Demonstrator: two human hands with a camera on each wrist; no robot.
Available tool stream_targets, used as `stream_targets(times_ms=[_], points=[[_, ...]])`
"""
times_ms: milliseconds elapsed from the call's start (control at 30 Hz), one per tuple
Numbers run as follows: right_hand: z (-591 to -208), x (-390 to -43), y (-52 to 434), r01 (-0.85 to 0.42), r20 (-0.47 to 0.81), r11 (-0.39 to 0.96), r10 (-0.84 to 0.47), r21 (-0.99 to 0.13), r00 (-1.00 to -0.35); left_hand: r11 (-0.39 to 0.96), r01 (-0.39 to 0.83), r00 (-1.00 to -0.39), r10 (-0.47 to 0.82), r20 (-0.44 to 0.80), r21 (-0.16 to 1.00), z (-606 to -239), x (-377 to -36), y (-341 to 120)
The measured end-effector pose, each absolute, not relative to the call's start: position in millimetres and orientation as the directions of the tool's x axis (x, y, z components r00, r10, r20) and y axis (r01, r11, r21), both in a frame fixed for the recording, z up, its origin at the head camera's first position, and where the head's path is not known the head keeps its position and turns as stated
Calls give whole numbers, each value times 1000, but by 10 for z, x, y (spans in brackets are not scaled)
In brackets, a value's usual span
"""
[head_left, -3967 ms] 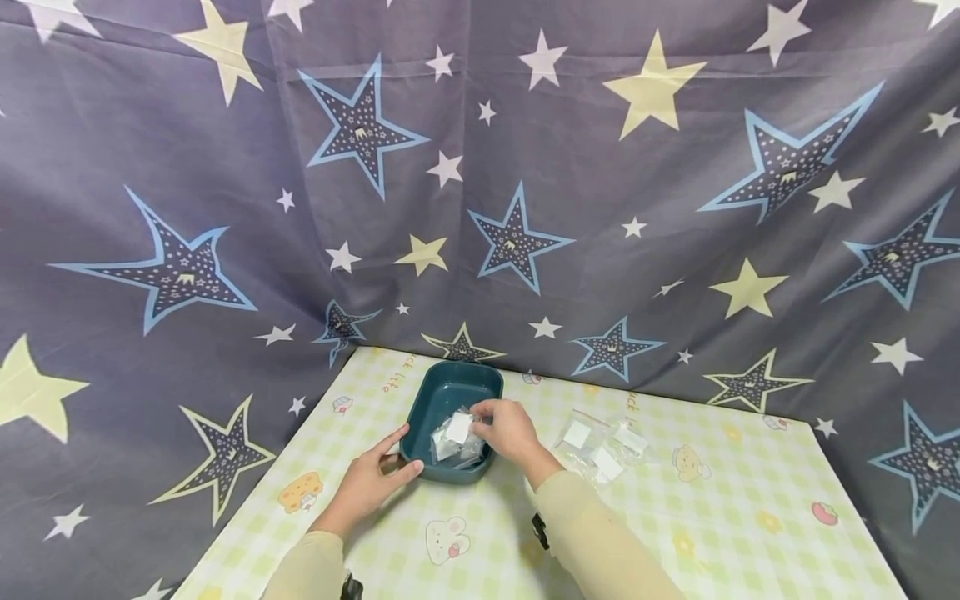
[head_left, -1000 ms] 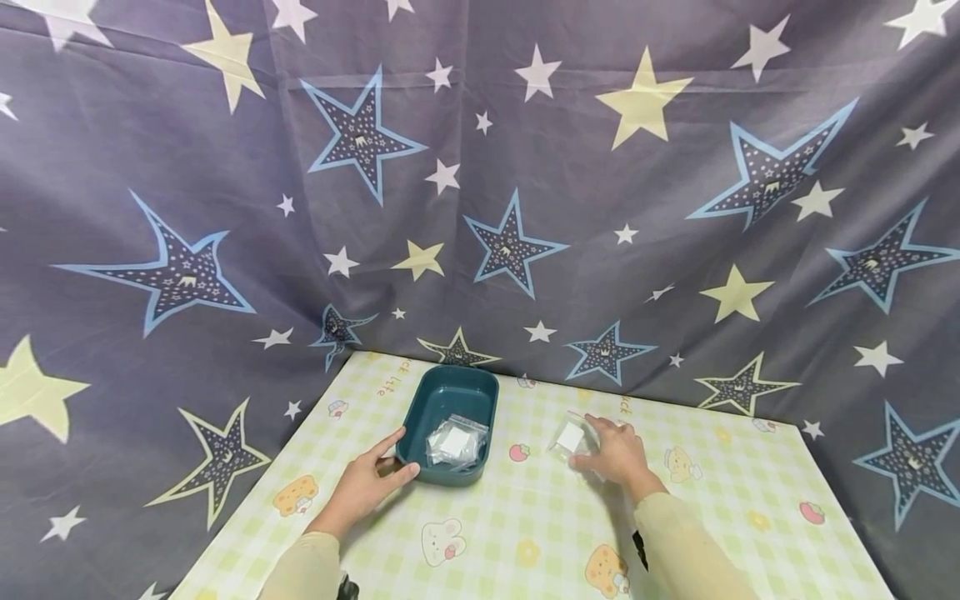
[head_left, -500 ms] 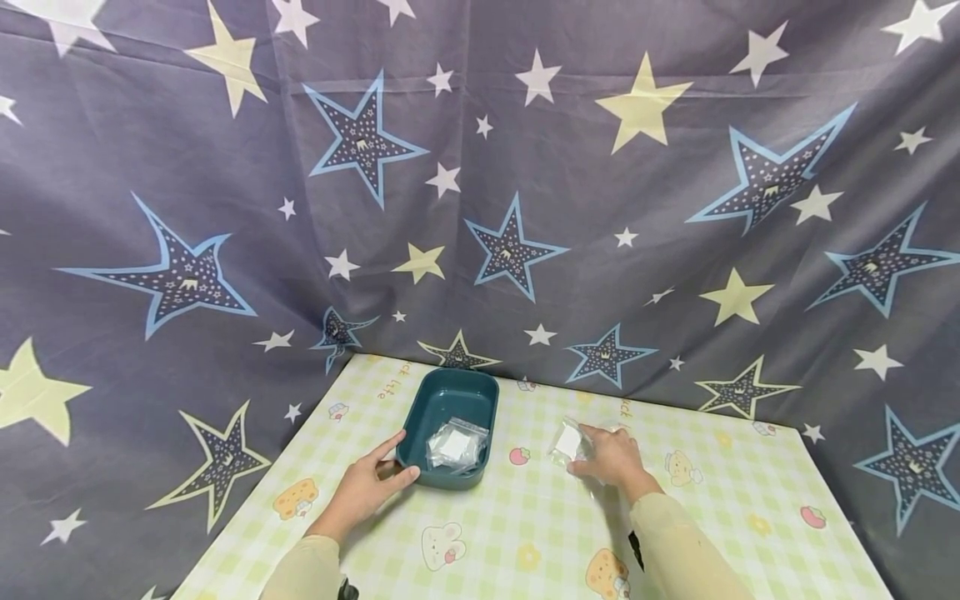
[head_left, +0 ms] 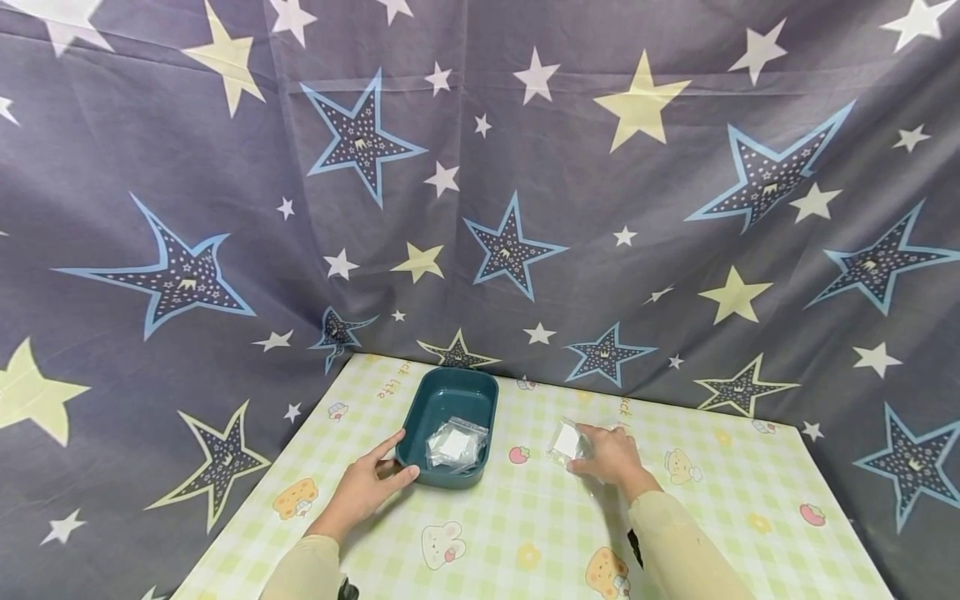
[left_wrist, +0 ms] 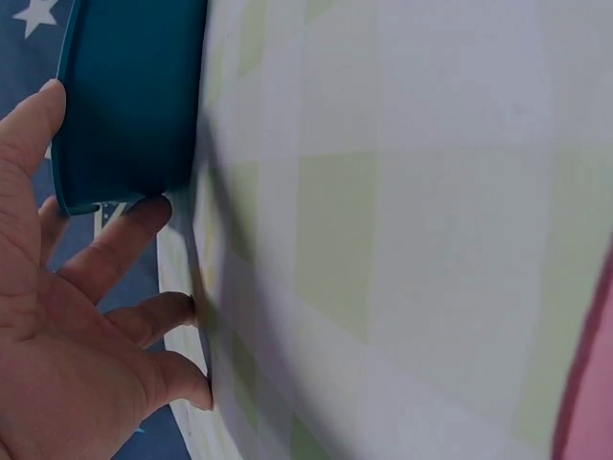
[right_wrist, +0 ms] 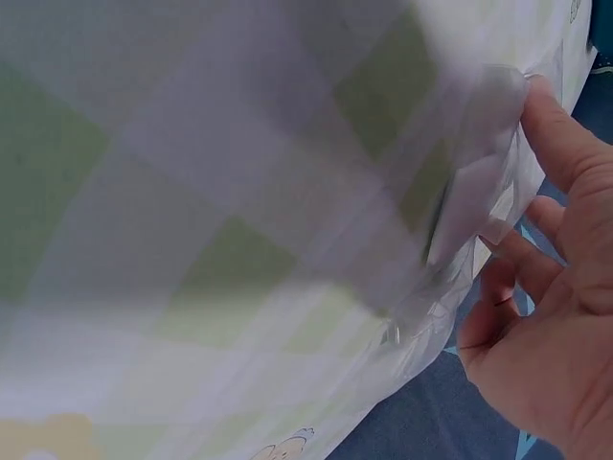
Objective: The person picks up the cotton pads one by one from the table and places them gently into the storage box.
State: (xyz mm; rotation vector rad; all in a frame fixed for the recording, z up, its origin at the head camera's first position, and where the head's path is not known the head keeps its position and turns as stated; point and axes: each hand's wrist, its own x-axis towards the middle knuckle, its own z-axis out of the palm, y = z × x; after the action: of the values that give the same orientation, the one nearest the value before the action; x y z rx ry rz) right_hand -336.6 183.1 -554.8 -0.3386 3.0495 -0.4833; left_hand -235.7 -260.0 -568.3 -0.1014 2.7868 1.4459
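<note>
Head view: right hand pinches clear packet, tilted off the tablecloth.

On the table, the tray lies left of the packet.

It looked like a makeshift recording corner in a home: a star-printed fabric backdrop hung behind and beside a small bench covered in checked, cartoon-animal oilcloth.
</note>
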Motion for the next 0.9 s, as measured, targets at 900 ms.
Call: stream_targets(times_ms=[900], points=[[-5573, -3380, 1762, -258, 112, 907, -233, -333, -966, 562, -58, -998, -59, -30, 825, -5689, -2352, -2600]])
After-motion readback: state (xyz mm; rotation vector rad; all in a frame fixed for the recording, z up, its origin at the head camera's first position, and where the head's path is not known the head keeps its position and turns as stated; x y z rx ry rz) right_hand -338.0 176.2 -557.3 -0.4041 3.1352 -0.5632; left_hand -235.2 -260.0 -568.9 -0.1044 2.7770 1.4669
